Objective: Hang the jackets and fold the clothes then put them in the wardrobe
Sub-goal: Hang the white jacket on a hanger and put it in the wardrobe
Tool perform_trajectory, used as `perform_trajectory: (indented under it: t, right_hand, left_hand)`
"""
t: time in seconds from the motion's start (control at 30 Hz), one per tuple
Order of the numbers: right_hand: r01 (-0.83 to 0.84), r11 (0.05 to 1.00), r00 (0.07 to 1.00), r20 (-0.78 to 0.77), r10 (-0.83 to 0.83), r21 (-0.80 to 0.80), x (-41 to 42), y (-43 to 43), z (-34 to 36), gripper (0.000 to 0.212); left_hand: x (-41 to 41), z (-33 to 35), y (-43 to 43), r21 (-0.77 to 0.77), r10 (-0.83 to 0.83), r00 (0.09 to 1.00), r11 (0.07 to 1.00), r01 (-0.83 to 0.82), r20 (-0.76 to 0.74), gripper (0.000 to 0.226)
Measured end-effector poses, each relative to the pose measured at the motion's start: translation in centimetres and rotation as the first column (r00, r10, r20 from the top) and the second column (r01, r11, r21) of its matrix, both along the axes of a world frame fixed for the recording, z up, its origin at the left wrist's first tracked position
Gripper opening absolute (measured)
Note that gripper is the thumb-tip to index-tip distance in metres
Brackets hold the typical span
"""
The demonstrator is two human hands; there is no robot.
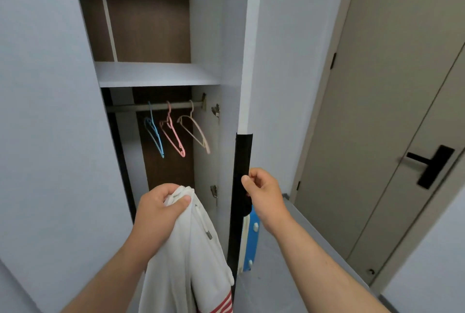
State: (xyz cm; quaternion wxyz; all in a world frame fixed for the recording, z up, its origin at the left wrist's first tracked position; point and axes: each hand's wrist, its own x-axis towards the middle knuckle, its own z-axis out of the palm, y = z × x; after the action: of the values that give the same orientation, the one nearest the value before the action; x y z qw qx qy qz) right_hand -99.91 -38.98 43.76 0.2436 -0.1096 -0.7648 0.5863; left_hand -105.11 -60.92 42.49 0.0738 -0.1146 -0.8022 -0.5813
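The fingers (182,200) of the left hand (161,208) are clamped round the bunched top of a white jacket (186,257), which is held up in front of the open wardrobe (219,35). The rest of the jacket hangs down below the hand, and red stripes are seen on a cuff at the bottom edge. The right hand (261,192) is curled round the black handle strip (242,161) on the edge of the wardrobe door (274,73), which is seen nearly edge-on.

A grey floor (281,262) is seen to the right, and beyond it a closed beige room door (392,111) with a black lever handle (432,165). A pale panel (45,111) fills the left side.

Inside the wardrobe, brown back boards are divided by a pale shelf (156,74). Below it a rail (125,108) is fixed, and three bare hangers are hung on it side by side: a blue hanger (154,134), a pink hanger (173,136) and a beige hanger (195,131). Two metal hinges (215,111) are mounted on the right inner wall. A blue and white object (251,237) is partly hidden behind the door.
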Motion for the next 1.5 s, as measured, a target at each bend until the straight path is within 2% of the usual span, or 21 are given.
perform_trajectory:
  t: [0.13,0.43,0.53,0.67,0.73,0.8,0.87,0.93,0.97,1.03,1.13,1.23,1.5]
  right_hand:
    - [0.054,0.998,0.998,0.017,-0.054,-0.033,1.3,2.8,0.7,0.013]
    - [0.196,0.971,0.981,0.010,-0.196,-0.137,2.2,7.4,0.9,0.018]
    - [0.185,0.979,0.983,0.034,-0.183,-0.087,2.2,7.6,0.8,0.018]
    - [0.198,0.980,0.979,0.052,-0.197,-0.030,2.1,6.8,0.6,0.017]
    - [0.301,0.950,0.953,-0.006,-0.302,0.085,2.2,6.1,0.6,0.011]
    - [0.469,0.842,0.882,-0.199,-0.428,0.268,2.3,4.9,0.9,0.027]
    - [0.504,0.768,0.848,-0.396,-0.353,0.394,2.1,3.2,1.8,0.030]
    - [0.418,0.785,0.874,-0.439,-0.209,0.457,1.3,1.4,2.3,0.029]
    - [0.348,0.819,0.900,-0.407,-0.156,0.456,0.6,0.6,2.5,0.029]
    - [0.199,0.872,0.956,-0.284,-0.073,0.447,-0.9,-0.6,2.4,0.027]
    - [0.029,0.897,0.995,-0.099,0.017,0.441,-4.0,-2.4,1.4,0.026]
    - [-0.074,0.902,0.995,-0.027,0.094,0.426,-7.8,-5.0,0.6,0.026]
    - [-0.244,0.877,0.965,0.017,0.261,0.415,-18.1,-14.3,0.8,0.031]
  left_hand:
    - [0.6,0.1,2.2,0.003,-0.036,0.999,0.999,0.036,-0.007,0.017]
    - [1.2,1.0,4.9,0.025,-0.037,0.999,0.999,0.037,-0.027,0.018]
    - [1.1,1.0,5.3,0.023,-0.051,0.998,0.998,0.052,-0.036,0.019]
    - [0.6,0.8,5.3,0.015,-0.056,0.998,0.998,0.057,-0.037,0.009]
    - [0.1,0.6,5.2,0.004,-0.042,0.999,0.999,0.043,-0.027,0.012]
    - [-0.5,0.3,4.8,0.000,-0.012,1.000,1.000,0.012,-0.005,0.016]
    - [-1.2,-0.2,4.1,-0.003,0.028,1.000,1.000,-0.028,0.013,0.017]
    - [-2.0,-0.7,3.0,-0.008,0.070,0.997,0.998,-0.069,0.017,0.017]
    - [-2.3,-0.8,2.3,-0.012,0.087,0.996,0.996,-0.086,0.014,0.017]
    - [-2.9,-1.0,0.9,-0.024,0.109,0.994,0.994,-0.108,0.021,0.016]
    - [-3.8,-1.3,-1.8,-0.022,0.151,0.988,0.988,-0.150,0.040,0.008]
    - [-5.0,-1.2,-5.5,-0.003,0.216,0.975,0.976,-0.217,0.042,0.004]
    - [-9.6,-1.0,-14.8,0.026,0.291,0.957,0.956,-0.291,0.001,0.015]
